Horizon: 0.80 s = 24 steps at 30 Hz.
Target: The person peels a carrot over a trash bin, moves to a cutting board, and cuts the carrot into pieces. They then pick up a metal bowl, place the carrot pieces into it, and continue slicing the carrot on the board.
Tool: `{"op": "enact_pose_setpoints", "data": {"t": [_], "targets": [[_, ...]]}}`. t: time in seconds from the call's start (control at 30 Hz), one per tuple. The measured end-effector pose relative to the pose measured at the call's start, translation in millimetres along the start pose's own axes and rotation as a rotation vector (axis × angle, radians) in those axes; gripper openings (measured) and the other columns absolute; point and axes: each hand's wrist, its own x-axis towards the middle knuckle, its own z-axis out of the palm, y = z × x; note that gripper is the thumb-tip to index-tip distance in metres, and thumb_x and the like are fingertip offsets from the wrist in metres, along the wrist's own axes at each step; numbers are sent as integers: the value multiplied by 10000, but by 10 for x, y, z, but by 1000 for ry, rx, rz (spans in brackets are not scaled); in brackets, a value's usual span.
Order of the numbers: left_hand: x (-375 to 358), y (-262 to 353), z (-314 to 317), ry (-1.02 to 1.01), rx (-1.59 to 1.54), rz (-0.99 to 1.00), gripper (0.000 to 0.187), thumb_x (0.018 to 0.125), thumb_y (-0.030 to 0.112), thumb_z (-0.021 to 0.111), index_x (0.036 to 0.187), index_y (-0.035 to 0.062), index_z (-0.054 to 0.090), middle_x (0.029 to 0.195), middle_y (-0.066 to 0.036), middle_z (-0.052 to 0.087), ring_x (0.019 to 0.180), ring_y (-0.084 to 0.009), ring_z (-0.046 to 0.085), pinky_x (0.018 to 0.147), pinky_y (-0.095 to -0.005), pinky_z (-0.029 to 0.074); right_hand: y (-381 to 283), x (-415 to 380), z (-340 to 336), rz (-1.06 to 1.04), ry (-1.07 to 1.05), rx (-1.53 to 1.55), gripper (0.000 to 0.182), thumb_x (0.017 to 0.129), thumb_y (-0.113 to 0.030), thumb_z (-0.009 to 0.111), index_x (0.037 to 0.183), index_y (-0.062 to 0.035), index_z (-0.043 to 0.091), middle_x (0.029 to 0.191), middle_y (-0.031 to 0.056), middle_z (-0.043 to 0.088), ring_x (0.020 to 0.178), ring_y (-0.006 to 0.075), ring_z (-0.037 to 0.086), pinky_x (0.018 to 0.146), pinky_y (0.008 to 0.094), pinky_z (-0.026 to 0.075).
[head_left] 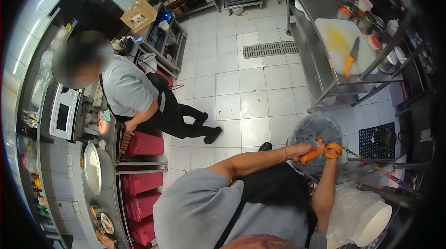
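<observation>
My left hand [302, 150] is closed round an orange carrot [312, 154], held over a bin lined with clear plastic [316, 130]. Close beside it, my right hand [332, 150] is closed, with orange bits on its fingers; what it grips is too small to make out. Orange scraps show in the bin just beyond the hands. A chain [381, 170] runs off to the right from near my right hand.
A co-worker [134, 86] stands at the left counter. On the right, a steel table [302, 5] holds a cutting board [337, 40] with an orange-handled knife [353, 57]. White buckets [371, 221] stand near my right arm. Red bins [141, 181] sit under the left counter.
</observation>
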Motion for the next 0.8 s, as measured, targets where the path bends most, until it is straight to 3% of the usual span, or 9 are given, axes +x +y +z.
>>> {"op": "enact_pose_setpoints", "data": {"t": [0.03, 0.17, 0.23, 0.33, 0.43, 0.47, 0.5, 0.57, 0.8], "targets": [[-77, 13, -30, 7, 6, 3, 400, 1028, 399, 571, 1176, 27, 580, 803, -105, 611, 537, -208, 599, 353, -320, 442, 3, -13, -56, -62, -96, -64, 302, 965, -326, 653, 1165, -106, 602, 1076, 90, 619, 899, 247, 629, 760, 373, 576], [-294, 0, -117, -28, -5, 7, 412, 1033, 410, 550, 1189, 29, 578, 828, -103, 622, 539, -201, 591, 358, -316, 435, 212, -237, 113, -23, 290, -97, 298, 984, -364, 619, 1132, -106, 621, 1055, 107, 616, 889, 249, 625, 725, 381, 578], [-425, 55, -155, 6, -7, 5, 409, 1045, 422, 522, 1193, 45, 577, 828, -96, 617, 545, -194, 582, 374, -308, 442, 34, -425, 377, -33, 282, -312, 318, 977, -388, 613, 1119, -106, 657, 1067, 119, 648, 928, 263, 648, 791, 415, 555], [-134, -1, -336, -75, -120, 37, 416, 1047, 435, 514, 1209, 59, 591, 834, -92, 619, 543, -194, 582, 381, -307, 456, -450, -852, 818, -118, 167, -1235, 359, 966, -423, 603, 1098, -107, 711, 1085, 136, 696, 987, 284, 682, 889, 466, 520], [355, -106, -467, -29, -235, 148, 323, 1054, 378, 460, 1070, 113, 643, 856, -41, 676, 764, -196, 658, 658, -430, 575, -1075, -1446, 1630, -113, -30, -2122, 409, 955, -458, 593, 1078, -108, 764, 1103, 152, 744, 1045, 305, 716, 988, 517, 486], [443, -108, -503, -62, -158, 87, 325, 1059, 360, 441, 1134, 115, 639, 888, -63, 682, 771, -204, 656, 688, -419, 571, -1307, -1746, 1920, -22, -93, -2196, 427, 951, -470, 590, 1071, -108, 782, 1109, 158, 760, 1064, 312, 728, 1021, 534, 474], [511, -47, -550, -110, -72, 32, 338, 1065, 343, 421, 1197, 117, 636, 919, -85, 687, 779, -211, 655, 718, -408, 568, -934, -1499, 1522, -258, -31, -2278, 351, 914, -424, 637, 1006, -116, 780, 1012, 159, 769, 1029, 318, 734, 993, 533, 485], [713, -43, -460, -83, -210, -8, 355, 1085, 345, 379, 1170, 107, 628, 895, -83, 660, 765, -225, 651, 643, -429, 566, -1065, -1728, 1640, -327, 12, -2256, 319, 819, -382, 735, 1052, -164, 729, 1153, 178, 737, 933, 362, 744, 1047, 538, 453], [505, 58, -119, -12, -119, -4, 373, 1105, 389, 391, 1152, 66, 571, 919, -102, 640, 746, -218, 636, 596, -379, 568, -827, -1870, 2031, -288, 99, -1919, 371, 875, -412, 659, 1133, -147, 686, 1174, 168, 720, 970, 345, 724, 1017, 519, 479]]}}
